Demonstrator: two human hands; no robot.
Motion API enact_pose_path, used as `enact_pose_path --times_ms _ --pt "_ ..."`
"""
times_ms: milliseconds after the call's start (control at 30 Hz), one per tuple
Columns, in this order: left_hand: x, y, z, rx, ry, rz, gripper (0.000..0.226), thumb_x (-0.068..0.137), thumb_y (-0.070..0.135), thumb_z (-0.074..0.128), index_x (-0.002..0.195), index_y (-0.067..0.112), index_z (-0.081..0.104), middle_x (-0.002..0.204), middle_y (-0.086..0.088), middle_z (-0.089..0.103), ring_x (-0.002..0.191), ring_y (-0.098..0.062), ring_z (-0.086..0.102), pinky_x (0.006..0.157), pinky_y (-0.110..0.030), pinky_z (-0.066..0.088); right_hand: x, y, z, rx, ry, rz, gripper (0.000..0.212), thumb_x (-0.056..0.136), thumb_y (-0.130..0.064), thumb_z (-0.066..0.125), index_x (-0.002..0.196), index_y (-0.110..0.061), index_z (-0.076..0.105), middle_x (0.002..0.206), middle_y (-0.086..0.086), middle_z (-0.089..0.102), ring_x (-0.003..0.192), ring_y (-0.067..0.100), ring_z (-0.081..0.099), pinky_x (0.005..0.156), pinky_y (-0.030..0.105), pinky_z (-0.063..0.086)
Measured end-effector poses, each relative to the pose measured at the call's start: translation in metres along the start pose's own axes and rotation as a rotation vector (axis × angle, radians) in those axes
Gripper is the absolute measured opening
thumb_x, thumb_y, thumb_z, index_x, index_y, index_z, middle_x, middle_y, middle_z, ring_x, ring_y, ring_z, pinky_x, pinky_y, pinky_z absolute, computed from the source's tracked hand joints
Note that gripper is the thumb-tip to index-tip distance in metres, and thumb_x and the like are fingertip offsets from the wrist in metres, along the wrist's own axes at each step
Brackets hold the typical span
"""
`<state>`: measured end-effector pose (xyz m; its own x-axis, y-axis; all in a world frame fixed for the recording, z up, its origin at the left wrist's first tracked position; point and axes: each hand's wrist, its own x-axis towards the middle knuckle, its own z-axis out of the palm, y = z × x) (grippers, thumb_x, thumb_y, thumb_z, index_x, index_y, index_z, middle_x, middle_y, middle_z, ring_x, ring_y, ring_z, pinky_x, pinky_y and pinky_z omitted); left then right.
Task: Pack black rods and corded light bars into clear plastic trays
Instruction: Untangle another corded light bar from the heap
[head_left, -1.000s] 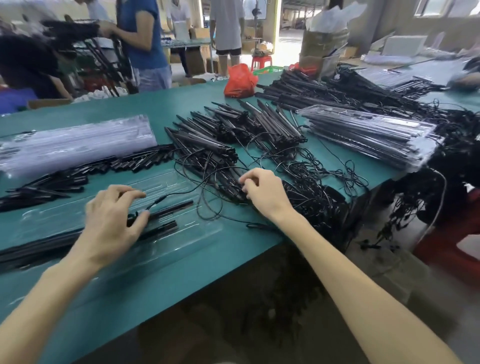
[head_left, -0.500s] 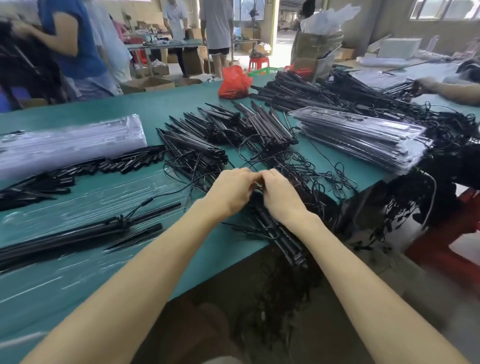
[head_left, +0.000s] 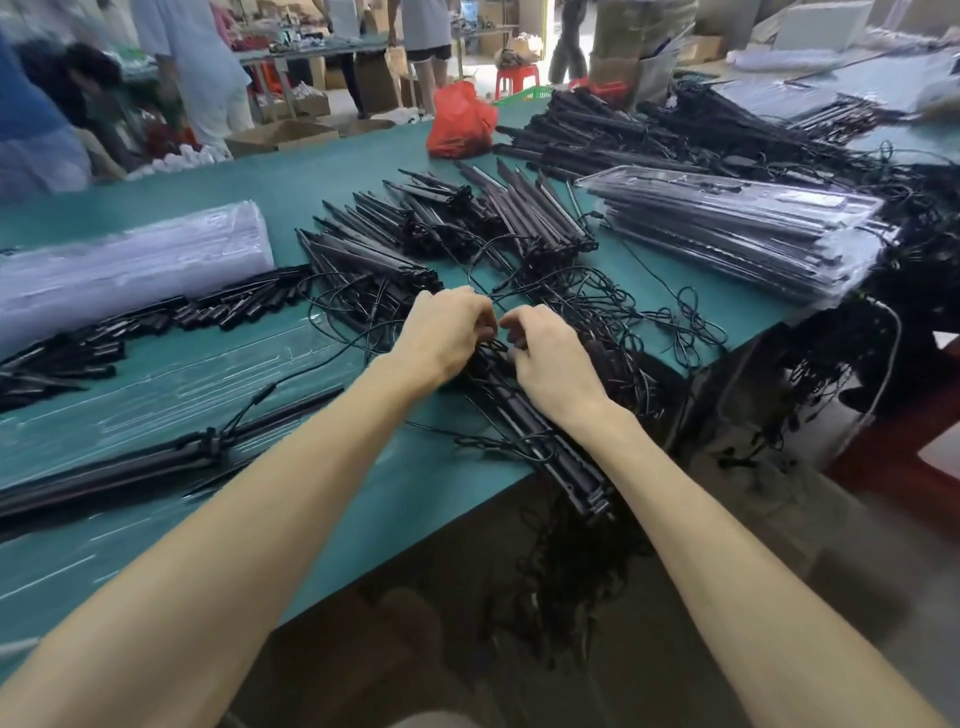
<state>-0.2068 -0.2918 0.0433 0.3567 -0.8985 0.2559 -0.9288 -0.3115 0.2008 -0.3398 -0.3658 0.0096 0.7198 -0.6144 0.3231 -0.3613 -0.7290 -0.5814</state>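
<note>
**A:** Hands?
**B:** Left hand (head_left: 441, 332) and right hand (head_left: 545, 358) almost knuckle to knuckle near the front edge of the green table (head_left: 363, 156). Fingers of both are curled in, pinching thin black cords (head_left: 597, 312) from the tangle. Can't tell which strand.

**A:** Under them?
**B:** A bundle of light bars (head_left: 561, 457) runs beneath both hands. Its near ends jut past the table edge, with cords hanging below.

**A:** The tray?
**B:** Clear tray (head_left: 156, 374) flat on the table, left of the left forearm. A corded bar (head_left: 156, 462) lies lengthwise on its near part.

**A:** Rods?
**B:** Black rods (head_left: 156, 322) in a loose row just beyond the tray, against a stack of clear plastic (head_left: 130, 260).

**A:** Elsewhere?
**B:** Packed trays (head_left: 727, 234) stacked at right, well apart from the hands. More bars fanned out behind the tangle. Red bag (head_left: 460, 124) at the far edge.
</note>
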Motion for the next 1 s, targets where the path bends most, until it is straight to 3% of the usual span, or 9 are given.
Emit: enact_pose_path --times_ms 133,233,300,433,600,800,933,1000 --pt "0.003 -0.005 -0.001 -0.005 -0.084 0.006 0.009 0.094 0.025 0.068 0.096 0.028 0.06 0.09 0.013 0.065 0.099 -0.016 0.06 0.088 -0.034 0.024 -0.002 0.0 0.002 -0.012 0.015 -0.006 0.03 0.096 -0.003 0.051 0.124 -0.012 0.059 0.122 0.006 0.057 0.115 0.024 0.053 0.097 0.043 0.046" --pt "0.003 -0.013 0.0 -0.009 -0.058 -0.023 0.012 0.101 0.019 0.056 0.097 0.027 0.063 0.096 0.011 0.071 0.101 -0.017 0.059 0.088 -0.034 0.02 -0.004 -0.001 0.002 0.087 0.073 -0.038 0.021 0.099 -0.011 0.052 0.116 -0.012 0.064 0.115 0.004 0.064 0.109 0.021 0.058 0.095 0.043 0.048" --pt "-0.001 -0.015 0.0 -0.032 0.034 0.008 0.016 0.102 0.013 0.054 0.099 0.024 0.065 0.101 0.008 0.073 0.103 -0.018 0.059 0.091 -0.033 0.025 -0.006 -0.002 0.001 0.152 0.104 -0.048 0.019 0.1 -0.014 0.052 0.113 -0.013 0.067 0.11 0.0 0.068 0.104 0.018 0.062 0.094 0.041 0.05" --pt "-0.007 -0.019 -0.005 -0.1 0.224 0.028 0.009 0.098 0.016 0.062 0.105 0.011 0.066 0.112 -0.006 0.06 0.108 -0.024 0.053 0.094 -0.046 0.046 -0.009 -0.002 0.001 0.265 0.179 -0.051 0.018 0.1 -0.016 0.054 0.11 -0.017 0.069 0.094 -0.009 0.069 0.09 0.009 0.065 0.086 0.031 0.053" --pt "-0.011 -0.039 -0.017 -0.105 -0.019 -0.124 0.024 0.094 0.032 0.068 0.108 0.012 0.067 0.109 -0.006 0.06 0.099 -0.025 0.06 0.095 -0.045 0.051 -0.008 0.0 0.003 0.198 0.174 -0.101 0.016 0.098 -0.015 0.059 0.113 -0.017 0.065 0.103 -0.006 0.063 0.095 0.009 0.059 0.09 0.034 0.052" --pt "-0.02 -0.043 -0.018 -0.209 0.0 -0.158 0.024 0.087 0.03 0.077 0.102 0.014 0.069 0.095 -0.001 0.058 0.095 -0.025 0.06 0.083 -0.033 0.049 -0.009 0.0 0.004 0.024 0.097 -0.069 0.021 0.097 -0.011 0.06 0.116 -0.017 0.062 0.115 -0.002 0.052 0.112 0.012 0.048 0.091 0.032 0.048" --pt "-0.021 -0.041 -0.018 -0.284 0.117 -0.194 0.024 0.092 0.027 0.072 0.107 0.01 0.065 0.113 -0.008 0.054 0.099 -0.02 0.054 0.093 -0.03 0.047 -0.01 -0.002 0.003 0.015 0.136 -0.041 0.021 0.098 -0.004 0.054 0.116 -0.011 0.063 0.117 0.003 0.053 0.113 0.017 0.048 0.092 0.037 0.048" --pt "-0.023 -0.043 -0.018 -0.301 0.138 -0.22 0.017 0.096 0.023 0.067 0.106 0.009 0.065 0.109 -0.008 0.062 0.093 -0.019 0.058 0.088 -0.03 0.049 -0.011 -0.001 0.003 0.015 0.152 -0.046 0.021 0.099 -0.004 0.053 0.116 -0.01 0.063 0.116 0.003 0.054 0.112 0.017 0.049 0.093 0.034 0.047"
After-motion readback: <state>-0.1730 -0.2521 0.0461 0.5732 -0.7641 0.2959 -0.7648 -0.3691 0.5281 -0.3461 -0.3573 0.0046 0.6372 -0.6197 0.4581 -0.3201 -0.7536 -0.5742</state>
